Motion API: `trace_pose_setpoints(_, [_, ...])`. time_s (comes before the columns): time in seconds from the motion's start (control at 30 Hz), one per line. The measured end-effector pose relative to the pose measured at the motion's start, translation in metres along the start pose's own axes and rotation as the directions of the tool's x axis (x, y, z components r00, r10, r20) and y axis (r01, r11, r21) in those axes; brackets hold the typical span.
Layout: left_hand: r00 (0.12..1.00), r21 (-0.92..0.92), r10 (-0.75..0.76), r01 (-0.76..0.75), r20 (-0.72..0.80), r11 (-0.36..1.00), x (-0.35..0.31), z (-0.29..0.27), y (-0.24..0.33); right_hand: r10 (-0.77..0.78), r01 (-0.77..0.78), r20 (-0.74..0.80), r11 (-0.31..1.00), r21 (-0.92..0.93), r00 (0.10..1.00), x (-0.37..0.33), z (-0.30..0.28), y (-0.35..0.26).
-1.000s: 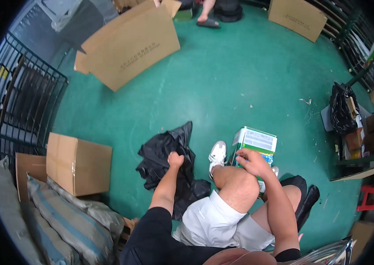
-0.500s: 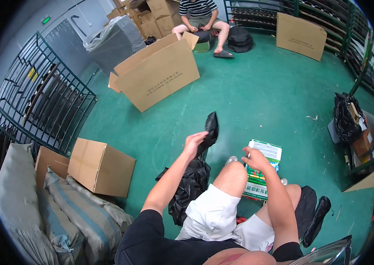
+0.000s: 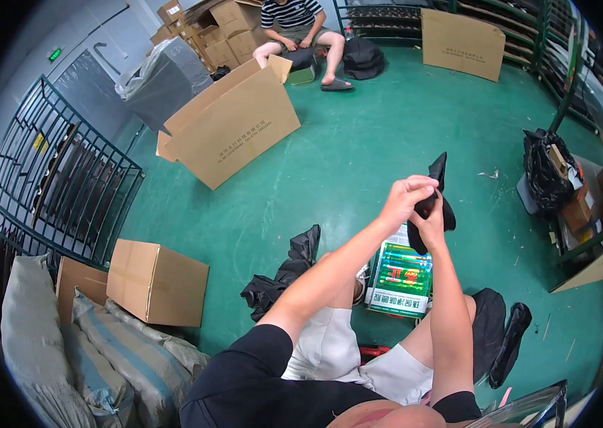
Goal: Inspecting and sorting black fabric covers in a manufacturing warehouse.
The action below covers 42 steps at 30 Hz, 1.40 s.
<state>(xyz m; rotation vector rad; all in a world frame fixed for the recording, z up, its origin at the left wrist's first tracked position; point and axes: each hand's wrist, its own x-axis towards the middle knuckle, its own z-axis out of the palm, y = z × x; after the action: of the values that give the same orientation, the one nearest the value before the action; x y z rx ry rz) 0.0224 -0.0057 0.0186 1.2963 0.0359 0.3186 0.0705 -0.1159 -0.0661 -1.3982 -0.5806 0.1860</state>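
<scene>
Both my hands are up in front of me, over the far end of a flat, shiny green-and-white tin or box (image 3: 400, 274). They meet at a floppy black piece (image 3: 437, 167) of fabric or plastic; its exact kind I cannot make out. My left hand (image 3: 407, 200) pinches it from the left and above. Just below, my right hand (image 3: 430, 225) grips it too, thumb and fingers closed. Parts of the piece stick out above, right and below the fingers. A crumpled black heap (image 3: 291, 271) lies left of my knees. Two black items (image 3: 509, 346) rest by my right thigh.
An open carton (image 3: 237, 135) lies ahead to the left. Nearer stand a closed carton (image 3: 159, 282) and stuffed sacks (image 3: 112, 342). Green racks (image 3: 66, 164) line the left. Far off, a person (image 3: 294, 32) sits handling something dark. A low shelf with clutter (image 3: 579, 207) stands at right.
My left hand has carried the black piece rightward to my right hand, which has left its spot over the tin or box and now also grips it. The view has shifted slightly.
</scene>
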Motion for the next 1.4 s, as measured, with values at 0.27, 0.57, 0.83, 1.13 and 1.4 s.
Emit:
trace_pose_setpoints(0.27, [0.982, 0.140, 0.181, -0.186, 0.051, 0.973, 0.008, -0.003, -0.052, 0.228, -0.204, -0.230, 0.971, 0.123, 0.946, 0.019, -0.026, 0.010])
trace_pose_setpoints(0.57, [1.000, 0.453, -0.014, 0.014, -0.002, 0.891, 0.031, -0.037, -0.055, 0.377, -0.388, 0.234, 0.408, 0.827, 0.896, 0.028, -0.056, -0.040])
trace_pose_setpoints(0.83, [0.997, 0.598, -0.069, 0.081, -0.044, 0.797, 0.029, -0.022, -0.062, 0.431, -0.358, 0.158, 0.433, 0.828, 0.888, 0.018, -0.065, -0.041])
trace_pose_setpoints(1.13, [0.988, 0.201, -0.101, 0.123, -0.114, 0.972, 0.032, -0.040, -0.069, 0.435, -0.324, 0.030, 0.620, 0.714, 0.900, 0.021, -0.068, -0.030])
trace_pose_setpoints(1.4, [0.911, -0.382, -0.371, 0.412, 0.179, 0.827, 0.017, -0.059, -0.027, 0.456, -0.313, -0.097, 0.737, 0.599, 0.885, 0.027, -0.060, -0.035])
